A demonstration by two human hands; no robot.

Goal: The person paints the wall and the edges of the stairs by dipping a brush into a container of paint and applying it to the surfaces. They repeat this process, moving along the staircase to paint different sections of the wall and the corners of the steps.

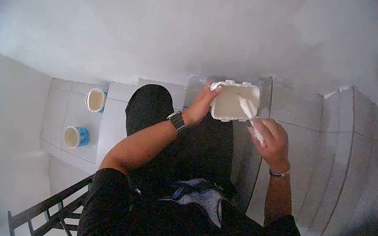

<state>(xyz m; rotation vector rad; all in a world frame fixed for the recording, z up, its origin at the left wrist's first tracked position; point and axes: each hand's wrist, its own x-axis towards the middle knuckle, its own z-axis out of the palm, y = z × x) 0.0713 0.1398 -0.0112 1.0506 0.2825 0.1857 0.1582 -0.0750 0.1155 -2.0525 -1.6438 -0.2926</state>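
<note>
A rectangular container [226, 116] with a paint-crusted white rim sits in front of my body, with pale, off-white contents inside. My left hand [200, 105] grips its left side, thumb at the rim near the upper left corner. In my right hand [271, 141] is a brush [247, 109], its handle smeared white, held at the container's right edge. The brush's white-coated head points up and left over the contents; whether it touches them I cannot tell.
Two buckets, one white [87, 99] and one blue and white [84, 137], stand on tiles at the left. Tiled steps [297, 105] descend or rise at the right. A pale wall [165, 23] spans the top, and a dark railing [51, 202] lies lower left.
</note>
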